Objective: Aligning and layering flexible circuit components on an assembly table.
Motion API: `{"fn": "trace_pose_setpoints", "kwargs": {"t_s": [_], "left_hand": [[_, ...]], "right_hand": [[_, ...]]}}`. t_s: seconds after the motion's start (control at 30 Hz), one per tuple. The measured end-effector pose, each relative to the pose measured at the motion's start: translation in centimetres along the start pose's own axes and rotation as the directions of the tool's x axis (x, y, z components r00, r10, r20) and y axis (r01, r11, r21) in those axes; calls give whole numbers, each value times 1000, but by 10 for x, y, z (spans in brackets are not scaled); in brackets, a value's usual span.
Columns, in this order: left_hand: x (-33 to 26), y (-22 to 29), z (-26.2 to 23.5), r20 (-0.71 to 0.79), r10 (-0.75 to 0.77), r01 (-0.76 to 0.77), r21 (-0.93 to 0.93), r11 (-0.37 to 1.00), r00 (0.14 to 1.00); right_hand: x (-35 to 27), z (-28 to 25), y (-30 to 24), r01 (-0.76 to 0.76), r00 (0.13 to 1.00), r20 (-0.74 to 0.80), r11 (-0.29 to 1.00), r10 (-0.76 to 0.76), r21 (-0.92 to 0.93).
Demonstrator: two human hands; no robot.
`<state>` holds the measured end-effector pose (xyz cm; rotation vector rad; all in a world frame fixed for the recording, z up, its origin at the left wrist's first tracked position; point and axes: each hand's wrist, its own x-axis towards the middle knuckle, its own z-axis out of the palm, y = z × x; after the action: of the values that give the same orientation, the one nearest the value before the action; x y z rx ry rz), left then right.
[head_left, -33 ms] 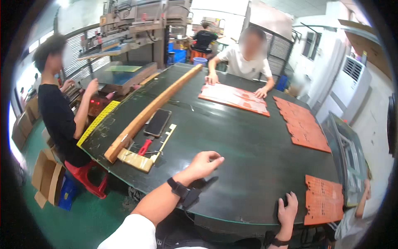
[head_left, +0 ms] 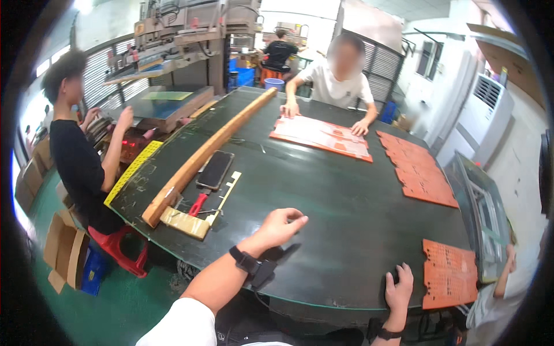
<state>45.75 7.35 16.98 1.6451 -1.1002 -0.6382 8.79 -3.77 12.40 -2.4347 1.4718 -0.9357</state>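
Over the near middle of the dark green table (head_left: 323, 254), my left hand (head_left: 280, 228) hovers with loosely bent fingers. A gap shows between thumb and forefinger, and nothing is visible in it. My right hand (head_left: 399, 286) is at the table's near edge, its fingers curved and slightly apart, also without anything visible in it. Just right of it lies an orange slotted sheet (head_left: 449, 274) with notched side edges, which it does not touch. More orange sheets (head_left: 418, 167) lie farther back on the right. Across the table, another person's hands rest on an orange panel (head_left: 320, 138) with a pale, shiny top.
A long wooden bar (head_left: 210, 155) crosses the table's left part. Beside it lie a phone (head_left: 216, 170), a red-handled tool (head_left: 198, 204) and a pale L-shaped frame (head_left: 186, 222). A person in black (head_left: 78, 155) is on the left, near a red stool (head_left: 122, 248).
The whole view has shifted slightly, so things on the table appear a little farther left. Both my hands keep the same pose.
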Motion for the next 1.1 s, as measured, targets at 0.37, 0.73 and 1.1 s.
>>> {"fn": "trace_pose_setpoints", "kwargs": {"t_s": [0.37,0.73,1.1], "left_hand": [[18,37,31,304,268,-402,590,701,914],[126,7,20,147,-169,-34,843,537,975],[102,-24,-72,77,-193,10,911,413,978]], "right_hand": [[5,2,-4,16,999,31,999,-15,-33],[7,-5,-7,89,993,82,994,-83,-65],[200,38,-71,309,799,550,951,-244,-27]]}}
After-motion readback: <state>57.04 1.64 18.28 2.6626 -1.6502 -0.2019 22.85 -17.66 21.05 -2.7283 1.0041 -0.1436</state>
